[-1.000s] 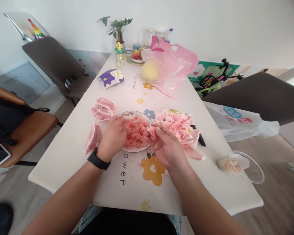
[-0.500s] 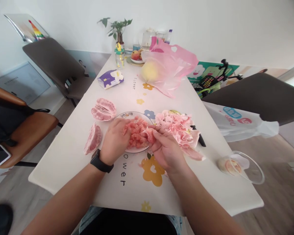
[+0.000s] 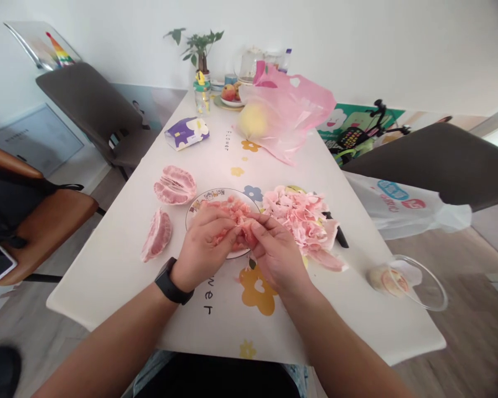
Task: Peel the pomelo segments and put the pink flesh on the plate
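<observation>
Between my two hands, over the plate's right side, is a pink pomelo segment (image 3: 248, 232). My right hand (image 3: 279, 246) is closed on it with thumb and fingers. My left hand (image 3: 205, 240), with a black watch at the wrist, pinches the segment's left edge. Under them the white plate (image 3: 190, 218) holds a heap of peeled pink pomelo pulp (image 3: 234, 205). Left of the plate lie a large pomelo chunk (image 3: 175, 186) and a smaller pomelo wedge (image 3: 157, 236). A pile of pale pink peel and membranes (image 3: 301, 215) spreads to the right, with a black-handled knife (image 3: 341, 237) partly under it.
A pink plastic bag (image 3: 299, 110) with a yellow fruit stands farther back, near a purple tissue pack (image 3: 187, 133). Behind are a cup (image 3: 202, 99), a fruit plate and a potted plant (image 3: 202, 50). A clear round container (image 3: 415, 284) sits at the right table edge.
My left hand has moved right from above the pulp to the segment, and its fingers now pinch it. My right hand still holds the segment in nearly the same spot.
</observation>
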Demonstrator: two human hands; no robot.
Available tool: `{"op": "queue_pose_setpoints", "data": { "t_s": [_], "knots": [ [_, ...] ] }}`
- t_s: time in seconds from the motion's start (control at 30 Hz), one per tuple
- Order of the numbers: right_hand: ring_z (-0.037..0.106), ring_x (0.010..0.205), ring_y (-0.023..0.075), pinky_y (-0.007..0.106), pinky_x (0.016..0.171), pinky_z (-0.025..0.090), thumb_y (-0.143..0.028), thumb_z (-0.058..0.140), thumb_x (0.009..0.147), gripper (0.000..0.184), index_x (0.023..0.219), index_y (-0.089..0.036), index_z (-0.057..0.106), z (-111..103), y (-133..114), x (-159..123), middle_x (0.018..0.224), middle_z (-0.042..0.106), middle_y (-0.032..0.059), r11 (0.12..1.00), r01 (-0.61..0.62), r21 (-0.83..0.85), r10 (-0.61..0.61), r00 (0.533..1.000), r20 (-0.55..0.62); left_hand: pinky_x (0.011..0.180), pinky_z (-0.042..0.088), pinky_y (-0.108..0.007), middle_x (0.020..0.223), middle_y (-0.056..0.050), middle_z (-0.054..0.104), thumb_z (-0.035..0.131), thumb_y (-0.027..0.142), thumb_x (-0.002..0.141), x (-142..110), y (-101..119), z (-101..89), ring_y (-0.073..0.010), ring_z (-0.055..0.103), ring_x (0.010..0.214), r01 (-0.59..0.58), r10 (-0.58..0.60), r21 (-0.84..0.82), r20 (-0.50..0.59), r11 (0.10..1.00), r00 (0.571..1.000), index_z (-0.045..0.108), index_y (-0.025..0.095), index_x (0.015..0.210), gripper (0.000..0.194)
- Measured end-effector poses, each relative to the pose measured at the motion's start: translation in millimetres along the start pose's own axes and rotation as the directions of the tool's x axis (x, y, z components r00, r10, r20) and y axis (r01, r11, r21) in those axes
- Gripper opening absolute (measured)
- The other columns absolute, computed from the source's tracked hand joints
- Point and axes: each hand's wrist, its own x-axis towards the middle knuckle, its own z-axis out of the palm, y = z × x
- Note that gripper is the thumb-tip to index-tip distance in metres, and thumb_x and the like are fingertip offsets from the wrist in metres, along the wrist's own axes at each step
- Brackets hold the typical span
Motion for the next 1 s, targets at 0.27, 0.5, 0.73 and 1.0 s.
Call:
{"op": "queue_pose_setpoints", "data": {
  "t_s": [0.27, 0.5, 0.73, 1.0],
  "knots": [
    [0.067, 0.074, 0.0117, 0.03, 0.081, 0.063, -0.036, 0.099, 0.069, 0.043, 0.102, -0.021, 0.075, 5, 2, -3, 0.078, 0.072, -0.0033, 0.994, -0.06, 0.094, 0.065, 0.997, -0.051, 0.086, 0.056, -0.038, 0.088, -0.002, 0.07, 0.067, 0.009, 0.095, -5, 7, 4.8, -0.0178, 0.065, 0.085, -0.092, 0.092, -0.004, -0.068, 0.996, 0.993, 0.069, 0.021, 0.091, 0.014],
    [0.068, 0.077, 0.0141, 0.03, 0.086, 0.064, -0.027, 0.092, 0.075, 0.023, 0.084, -0.022, 0.071, -6, 0, 10, 0.074, 0.066, -0.0035, 0.982, -0.085, 0.169, 0.106, 0.987, -0.12, 0.087, 0.058, -0.042, 0.088, -0.003, 0.073, 0.064, 0.013, 0.097, -7, 18, 5.5, -0.0204, 0.068, 0.088, -0.099, 0.101, 0.04, -0.049, 0.994, 0.994, 0.068, 0.024, 0.091, 0.013],
    [0.07, 0.077, 0.0148, 0.029, 0.081, 0.064, -0.024, 0.087, 0.078, 0.018, 0.092, -0.021, 0.076, -8, -18, 7, 0.075, 0.069, -0.0019, 0.99, -0.033, 0.136, 0.042, 0.997, -0.065, 0.086, 0.058, -0.039, 0.091, -0.004, 0.074, 0.063, 0.025, 0.103, -10, 17, 5.1, -0.02, 0.069, 0.09, 0.101, -0.11, -0.163, -0.047, 0.981, 0.993, 0.068, 0.023, 0.092, 0.012],
    [0.06, 0.058, 0.0137, 0.031, 0.058, 0.053, -0.05, 0.084, 0.085, 0.032, 0.106, -0.025, 0.083, -7, -13, -5, 0.07, 0.069, -0.0033, 0.963, -0.016, -0.269, 0.06, 0.986, 0.157, 0.079, 0.055, -0.034, 0.087, -0.002, 0.073, 0.063, 0.027, 0.103, -10, 7, 2.2, -0.0171, 0.066, 0.083, 0.231, -0.218, -0.214, 0.082, 0.949, 0.972, 0.068, 0.023, 0.092, 0.013]
  ]
}}
